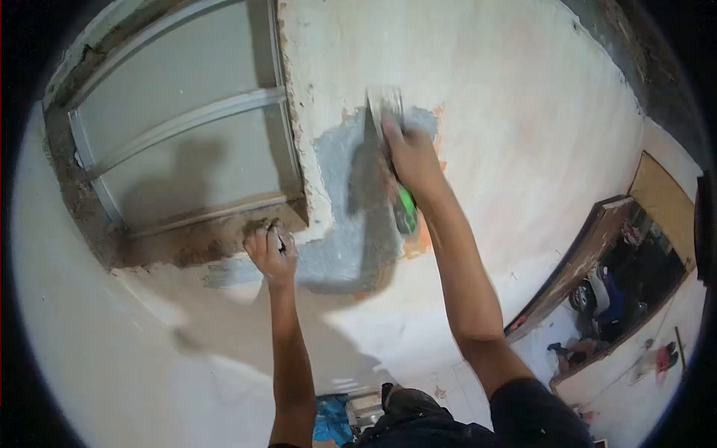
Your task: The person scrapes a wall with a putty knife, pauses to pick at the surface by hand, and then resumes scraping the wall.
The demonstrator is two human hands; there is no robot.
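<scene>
My right hand (415,160) is wrapped round a putty knife (405,210) with a green and dark handle. Its broad blade points up and lies against the wall at the top of a grey patch (340,250) of filler. Bits of orange show along the patch's ragged border. At the lower corner of the window opening, my left hand (270,254) rests by the rough sill (194,243) with its fingers curled. Something small, dark and whitish shows between those fingers, and I cannot tell what it is. Whitish smears mark the left hand.
A white-framed window (187,160) with a crossbar fills the upper left, its surround rough and bare. On the lower right is a doorway (575,261) with a motorbike beyond it. A blue plastic bag (333,420) lies below, near my body.
</scene>
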